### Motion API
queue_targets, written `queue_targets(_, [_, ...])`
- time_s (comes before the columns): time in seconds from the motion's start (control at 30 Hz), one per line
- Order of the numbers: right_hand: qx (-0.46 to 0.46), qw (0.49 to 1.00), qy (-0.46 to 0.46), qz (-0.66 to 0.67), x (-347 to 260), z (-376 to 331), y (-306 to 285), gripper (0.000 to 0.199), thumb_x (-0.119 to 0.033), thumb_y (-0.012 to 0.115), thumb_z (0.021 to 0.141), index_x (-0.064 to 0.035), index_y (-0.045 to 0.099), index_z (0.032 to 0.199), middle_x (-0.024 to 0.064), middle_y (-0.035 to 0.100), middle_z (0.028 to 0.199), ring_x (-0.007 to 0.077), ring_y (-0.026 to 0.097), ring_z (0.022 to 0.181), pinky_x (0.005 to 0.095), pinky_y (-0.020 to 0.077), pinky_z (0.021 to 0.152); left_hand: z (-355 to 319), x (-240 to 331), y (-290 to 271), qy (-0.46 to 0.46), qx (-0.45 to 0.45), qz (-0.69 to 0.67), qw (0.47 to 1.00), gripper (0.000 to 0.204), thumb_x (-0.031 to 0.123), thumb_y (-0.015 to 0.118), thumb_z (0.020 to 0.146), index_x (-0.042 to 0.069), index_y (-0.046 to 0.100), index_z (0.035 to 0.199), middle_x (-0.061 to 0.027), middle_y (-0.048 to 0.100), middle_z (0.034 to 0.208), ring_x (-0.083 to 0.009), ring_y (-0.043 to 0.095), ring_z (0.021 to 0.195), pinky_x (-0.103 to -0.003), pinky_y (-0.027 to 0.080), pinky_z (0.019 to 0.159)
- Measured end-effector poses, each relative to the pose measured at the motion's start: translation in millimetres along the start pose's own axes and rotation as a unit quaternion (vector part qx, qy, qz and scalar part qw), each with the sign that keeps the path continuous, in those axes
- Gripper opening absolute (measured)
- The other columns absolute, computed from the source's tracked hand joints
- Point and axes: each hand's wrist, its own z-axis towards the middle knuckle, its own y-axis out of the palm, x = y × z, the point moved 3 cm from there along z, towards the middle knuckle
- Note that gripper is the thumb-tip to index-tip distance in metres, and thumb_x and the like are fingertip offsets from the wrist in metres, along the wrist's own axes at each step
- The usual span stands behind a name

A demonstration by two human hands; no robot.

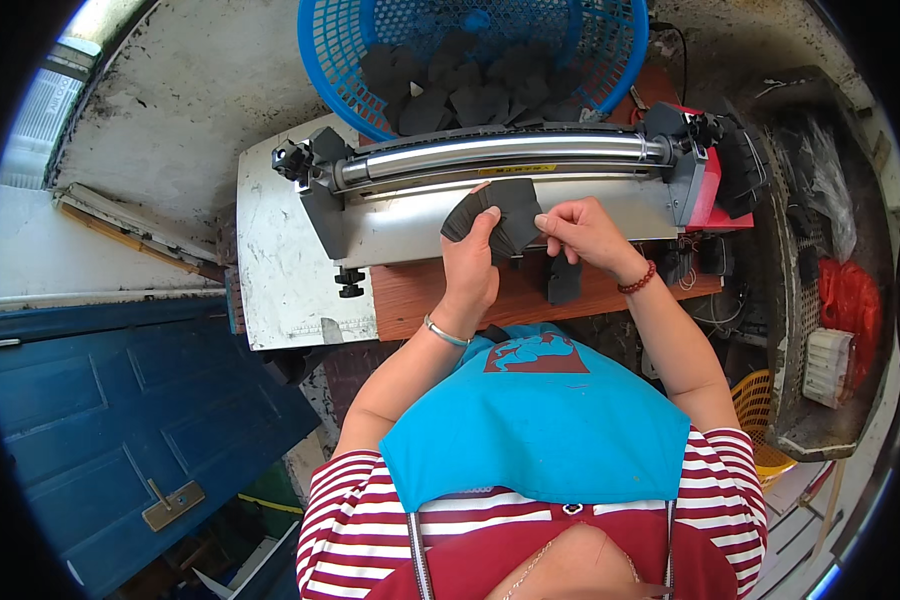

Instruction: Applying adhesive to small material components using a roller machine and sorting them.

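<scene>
Before the roller machine (490, 160), both hands' fingers (490, 222) pinch a fanned stack of black pieces (500, 212) between them.

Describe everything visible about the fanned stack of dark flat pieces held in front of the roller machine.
The fanned stack of dark flat pieces looks like thin, matte charcoal foam or rubber sheets with angular cut edges. The left hand grips it from below, while the right hand pinches its right edge. It is held up before the grey roller machine, above the wooden board.
</scene>
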Motion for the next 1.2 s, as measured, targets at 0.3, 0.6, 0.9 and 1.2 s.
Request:
queue_targets(0.3, [-0.026,0.997,0.051,0.045,-1,-6,-16,0.034,-0.032,0.061,0.095,-0.0044,0.065,0.076,0.0009,0.062,0.06,0.0017,0.047,0.043,0.0168,0.0333,0.04,1,-4,-5,0.017,-0.006,0.01,1.0,0.031,0.001,0.056,0.091,-0.001,0.057,0.122,-0.0074,0.064,0.109,-0.0149,0.062,0.097,-0.029,0.052,0.088])
queue_targets(0.6, [-0.017,0.999,0.026,0.024,3,-7,-13,0.033,-0.03,0.062,0.093,-0.0016,0.067,0.077,0.0011,0.061,0.06,0.0033,0.046,0.043,0.0179,0.0348,0.041,4,-8,-14,0.072,0.023,0.105,0.992,0.026,-0.001,0.062,0.088,-0.002,0.062,0.114,-0.0047,0.065,0.1,-0.0102,0.06,0.087,-0.025,0.051,0.081])
queue_targets(0.9, [0.044,0.995,0.091,-0.022,14,-3,-36,0.03,-0.024,0.061,0.091,-0.0009,0.064,0.072,0.0025,0.06,0.056,0.0054,0.049,0.041,0.0197,0.0376,0.038,3,3,-18,0.133,0.024,0.136,0.981,0.027,0.0,0.063,0.088,-0.002,0.061,0.115,-0.0028,0.064,0.099,-0.008,0.058,0.087,-0.023,0.049,0.081])
queue_targets(1.2, [0.056,0.997,0.022,0.052,-12,12,-18,0.033,-0.032,0.06,0.094,-0.0035,0.064,0.078,0.0014,0.063,0.061,0.0031,0.049,0.042,0.0181,0.0318,0.037,5,-5,-10,0.064,0.026,0.072,0.995,0.024,0.002,0.061,0.09,-0.001,0.061,0.114,-0.0057,0.064,0.105,-0.0123,0.061,0.093,-0.027,0.051,0.085])
